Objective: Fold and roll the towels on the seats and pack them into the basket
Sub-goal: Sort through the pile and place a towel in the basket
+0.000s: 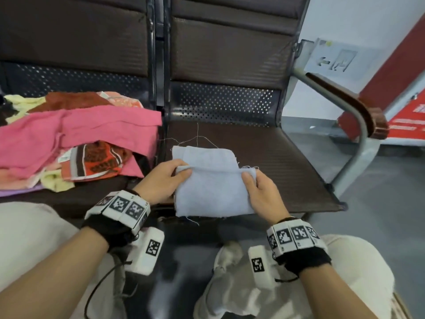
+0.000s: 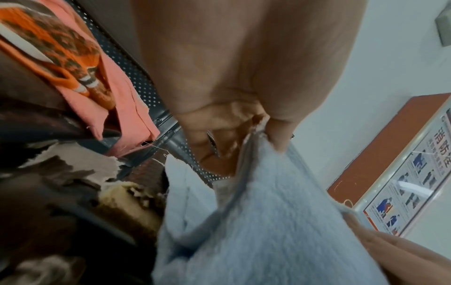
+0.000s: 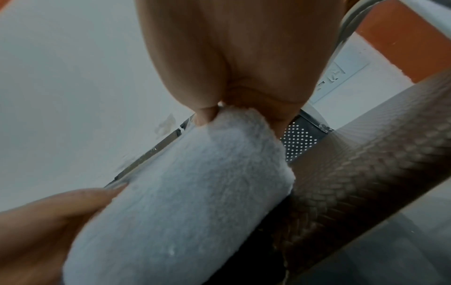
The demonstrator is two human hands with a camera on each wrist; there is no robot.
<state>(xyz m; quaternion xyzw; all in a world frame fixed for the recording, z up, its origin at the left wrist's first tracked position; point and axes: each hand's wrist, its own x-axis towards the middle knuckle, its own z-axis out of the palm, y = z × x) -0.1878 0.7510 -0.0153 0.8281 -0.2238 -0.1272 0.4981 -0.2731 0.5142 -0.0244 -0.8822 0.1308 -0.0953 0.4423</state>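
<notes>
A pale blue towel (image 1: 211, 189) lies on the right brown seat (image 1: 287, 162), its near half doubled over towards the far half. My left hand (image 1: 165, 178) pinches the fold's left corner between thumb and fingers. My right hand (image 1: 262, 192) pinches the fold's right corner. In the left wrist view the blue towel (image 2: 256, 221) hangs from my left hand's fingers (image 2: 275, 135). In the right wrist view the towel (image 3: 195, 192) is gripped at its top edge by my right hand (image 3: 244, 104). No basket shows in any view.
A heap of towels covers the left seat: a large pink one (image 1: 76, 137), an orange and brown patterned one (image 1: 96, 162), yellow and rust ones behind. A metal armrest with a brown pad (image 1: 358, 111) bounds the right seat. Loose threads trail from the blue towel.
</notes>
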